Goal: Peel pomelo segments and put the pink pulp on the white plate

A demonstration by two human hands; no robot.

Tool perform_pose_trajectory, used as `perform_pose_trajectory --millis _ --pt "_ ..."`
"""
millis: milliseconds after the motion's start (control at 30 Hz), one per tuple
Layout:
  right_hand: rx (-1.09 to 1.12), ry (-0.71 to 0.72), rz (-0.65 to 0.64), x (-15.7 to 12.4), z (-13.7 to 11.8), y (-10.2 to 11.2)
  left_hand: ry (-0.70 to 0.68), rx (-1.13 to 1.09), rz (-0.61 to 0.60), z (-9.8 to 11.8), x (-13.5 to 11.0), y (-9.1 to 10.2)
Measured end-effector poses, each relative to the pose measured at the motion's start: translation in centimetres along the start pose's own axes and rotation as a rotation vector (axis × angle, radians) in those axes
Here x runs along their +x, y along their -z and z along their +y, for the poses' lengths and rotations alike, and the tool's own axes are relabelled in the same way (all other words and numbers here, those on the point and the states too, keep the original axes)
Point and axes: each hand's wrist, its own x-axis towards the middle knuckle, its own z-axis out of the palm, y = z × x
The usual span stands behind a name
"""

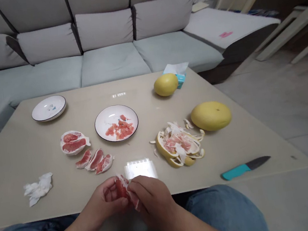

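Over the table's front edge, my left hand [105,204] grips a red pomelo segment [121,188]. My right hand [154,202] pinches the pale membrane [134,197] on the same segment, which is partly pulled away from the flesh. Several unpeeled segments [95,161] lie on the table beyond my left hand, beside a larger piece of peeled pomelo [73,142]. A white plate [101,119] with a dark rim holds loose bits of red flesh [121,129]. To the right, a yellow rind [163,150] is heaped with peel scraps and membrane [178,141].
Two whole pomelos [211,115] sit on the right side, the farther one by a blue tissue pack [181,78]. A knife with a teal handle [236,172] lies near the front right edge. Crumpled tissue [39,188] and another plate [49,108] are on the left.
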Motion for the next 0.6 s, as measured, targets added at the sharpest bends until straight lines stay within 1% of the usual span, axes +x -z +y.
perform_pose_trajectory --millis 133,233,333,433,600 --pt "0.015 -0.031 0.027 0.4 0.6 0.8 0.060 -0.027 -0.063 0.4 -0.2 0.1" --pt "0.028 -0.029 0.038 0.5 0.7 1.1 0.073 -0.047 -0.082 0.6 -0.2 0.1" --pt "-0.017 -0.017 0.078 0.4 0.8 1.1 0.097 -0.053 -0.099 0.8 -0.3 0.1" --pt "-0.034 -0.044 0.095 0.4 1.0 1.2 0.129 -0.039 -0.108 0.9 -0.3 0.2" --pt "0.112 -0.083 0.103 0.6 1.4 1.8 0.127 -0.044 -0.113 1.2 -0.4 0.2"
